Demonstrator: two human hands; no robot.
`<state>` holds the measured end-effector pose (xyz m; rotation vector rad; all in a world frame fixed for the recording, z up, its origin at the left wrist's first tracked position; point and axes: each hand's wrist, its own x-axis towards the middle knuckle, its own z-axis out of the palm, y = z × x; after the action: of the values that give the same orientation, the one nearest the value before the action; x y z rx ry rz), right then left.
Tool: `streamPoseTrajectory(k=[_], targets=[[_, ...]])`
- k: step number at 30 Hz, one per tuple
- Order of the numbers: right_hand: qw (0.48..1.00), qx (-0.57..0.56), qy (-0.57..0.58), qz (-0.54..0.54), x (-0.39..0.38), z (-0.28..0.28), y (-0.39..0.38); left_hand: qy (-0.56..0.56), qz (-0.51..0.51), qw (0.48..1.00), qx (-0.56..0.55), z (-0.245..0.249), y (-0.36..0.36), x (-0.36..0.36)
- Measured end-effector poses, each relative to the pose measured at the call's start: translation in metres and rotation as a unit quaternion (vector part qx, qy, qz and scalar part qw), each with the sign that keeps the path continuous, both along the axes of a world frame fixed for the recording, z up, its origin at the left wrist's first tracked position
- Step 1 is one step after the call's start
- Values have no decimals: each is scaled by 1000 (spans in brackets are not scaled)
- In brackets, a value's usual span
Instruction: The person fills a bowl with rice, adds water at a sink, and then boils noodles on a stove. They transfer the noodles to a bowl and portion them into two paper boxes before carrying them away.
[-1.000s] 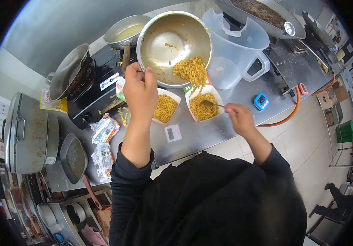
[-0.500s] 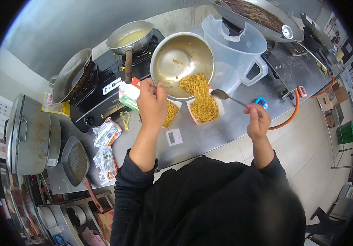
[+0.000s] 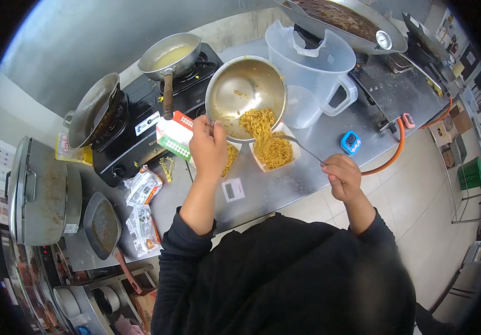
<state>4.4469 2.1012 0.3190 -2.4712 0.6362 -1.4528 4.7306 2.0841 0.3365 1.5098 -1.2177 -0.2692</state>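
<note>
My left hand grips the near rim of a metal mixing bowl, which is tipped towards me. Noodles hang over the bowl's lower edge in a clump, joined to the noodles in a white paper food box below. Pinched in my right hand is the handle of a metal spoon; its tip meets the hanging noodles, partly hidden there. A second portion of noodles sits to the left, partly covered by my left hand and the bowl.
A plastic jug stands right of the bowl, near a blue timer. Behind on the left, a saucepan and a wok sit on a black stove. Torn packets and a small white display panel lie nearer me.
The spoon has moved left, from beside the noodles into contact with the hanging clump. My right hand has shifted slightly left and down. My left hand still holds the tipped bowl.
</note>
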Motion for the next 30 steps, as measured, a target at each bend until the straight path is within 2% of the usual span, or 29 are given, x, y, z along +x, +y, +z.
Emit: streamPoseTrajectory(k=[3, 5, 9, 15, 21, 24, 27, 30], targets=[[999, -10, -23, -20, 2, 1, -2, 9, -9, 1000, -8, -3, -3, -1], [999, -18, 29, -22, 10, 2, -7, 23, -14, 999, -34, -4, -6, -4], [996, -16, 84, 3, 9, 1, -3, 6, -3, 1000, 0, 2, -2, -3], [996, -5, 82, -18, -8, -3, 4, 10, 2, 1000, 5, 4, -2, -4], [997, 6, -75, -11, -2, 2, 3, 29, 4, 999, -26, 5, -2, -4], [991, 65, -86, -77, -2, -5, 2, 27, 8, 999, -40, 13, 1, -4], [941, 232, -169, -178, 9, -31, -7, 45, 3, 995, -85, 22, 0, -9], [879, 349, -307, -106, 28, -47, -24, 49, 6, 994, -101, 29, -2, -10]])
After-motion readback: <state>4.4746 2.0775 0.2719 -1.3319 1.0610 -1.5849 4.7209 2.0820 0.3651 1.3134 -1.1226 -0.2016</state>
